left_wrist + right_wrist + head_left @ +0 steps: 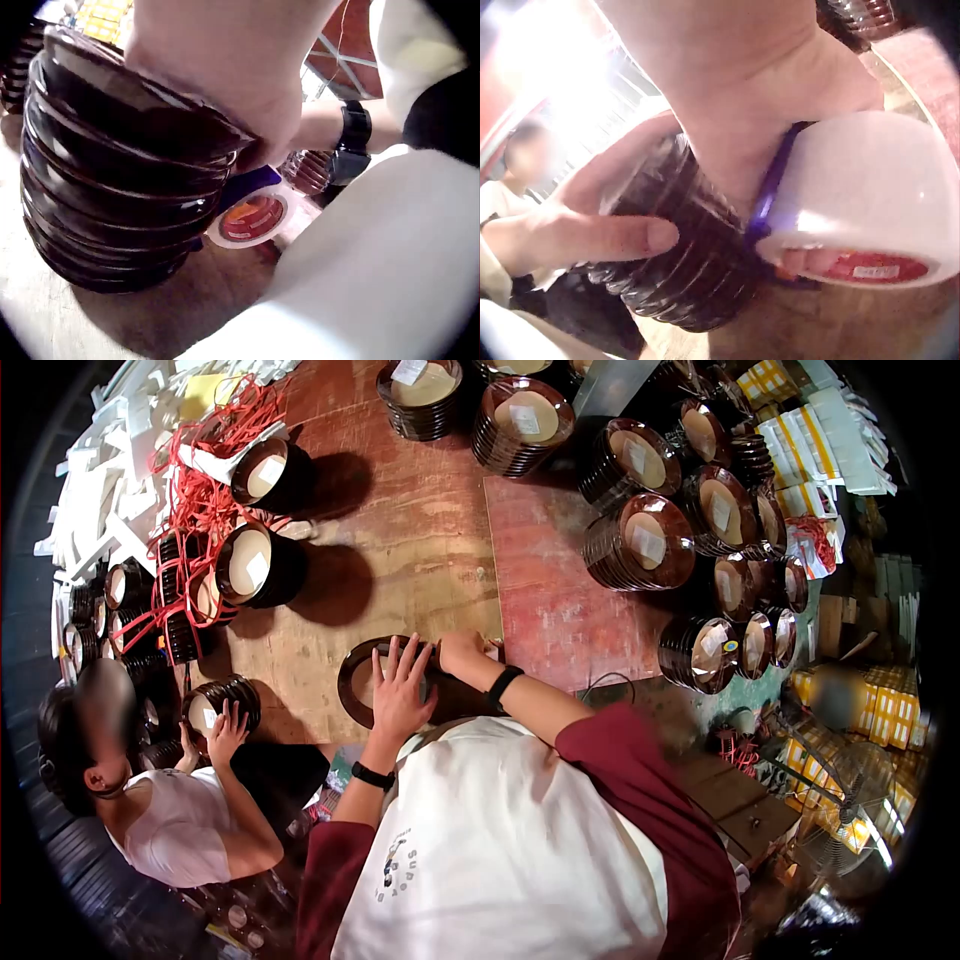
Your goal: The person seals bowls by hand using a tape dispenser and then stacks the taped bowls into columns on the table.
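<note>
A stack of dark brown glossy bowls (pixel 352 682) lies at the table's front edge, directly before the person; its ridged side (pixel 124 199) fills much of the left wrist view. On top of the stack rests the left hand (pixel 402 685), fingers straight and spread. Its thumb (pixel 630 237) lies along the stack's side in the right wrist view. Beside the stack, the right hand (pixel 466 656) grips a tape dispenser (pixel 771 191) with a blue-purple frame. A wide whitish tape roll (pixel 870 187) with a red core sits on it, close to the bowls.
More bowl stacks stand at the right (pixel 640 545), some with paper slips inside. At the left, another person (pixel 180 825) handles a bowl stack (pixel 225 700). Red straps (pixel 205 500) and white foam pieces (pixel 110 490) pile at the table's far left. A fan (pixel 850 810) stands at right.
</note>
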### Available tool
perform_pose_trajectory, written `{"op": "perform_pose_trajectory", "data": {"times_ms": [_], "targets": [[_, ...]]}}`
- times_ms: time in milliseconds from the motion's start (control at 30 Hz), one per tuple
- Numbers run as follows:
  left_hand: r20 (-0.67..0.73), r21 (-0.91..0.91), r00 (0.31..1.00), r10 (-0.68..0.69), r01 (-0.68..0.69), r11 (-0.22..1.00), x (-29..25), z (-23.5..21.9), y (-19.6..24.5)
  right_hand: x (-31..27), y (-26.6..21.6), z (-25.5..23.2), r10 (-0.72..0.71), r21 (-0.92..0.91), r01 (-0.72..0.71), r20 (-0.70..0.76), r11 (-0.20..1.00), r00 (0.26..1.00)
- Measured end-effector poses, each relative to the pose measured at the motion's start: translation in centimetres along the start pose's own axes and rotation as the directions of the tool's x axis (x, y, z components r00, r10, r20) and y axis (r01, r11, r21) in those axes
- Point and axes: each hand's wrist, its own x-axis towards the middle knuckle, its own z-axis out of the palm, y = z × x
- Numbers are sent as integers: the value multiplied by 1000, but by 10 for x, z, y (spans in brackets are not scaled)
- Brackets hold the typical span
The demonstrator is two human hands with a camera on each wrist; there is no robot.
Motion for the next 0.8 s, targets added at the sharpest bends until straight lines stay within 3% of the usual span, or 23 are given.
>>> {"op": "perform_pose_trajectory", "data": {"times_ms": [133, 167, 233, 300, 367, 500, 567, 700, 800], "targets": [[32, 147, 999, 26, -30, 989, -3, 2, 15, -37, 29, -40, -48, 25, 50, -73, 998, 996], [155, 361, 978, 143, -191, 913, -5, 13, 14, -60, 38, -59, -47, 30, 51, -95, 998, 994], [368, 618, 918, 149, -362, 698, -10, 34, 26, -95, 64, -85, 0, 82, 12, -146, 997, 989], [577, 705, 815, 41, -523, 479, -4, 46, 34, -127, 89, -101, 94, 172, -65, -168, 983, 981], [720, 690, 675, -162, -672, 268, 2, 54, 43, -158, 118, -100, 125, 355, -40, -220, 934, 968], [761, 564, 508, -404, -825, 24, 20, 65, 53, -230, 139, -107, 162, 658, 31, -230, 752, 960], [762, 555, 486, -428, -831, 44, 25, 72, 59, -245, 152, -88, 188, 715, 5, -191, 699, 963], [787, 592, 493, -370, -771, 233, 28, 82, 67, -265, 166, -56, 205, 800, 17, -174, 600, 963], [787, 616, 522, -329, -692, 377, 25, 97, 54, -269, 166, -49, 202, 854, -43, -74, 519, 977]]}}
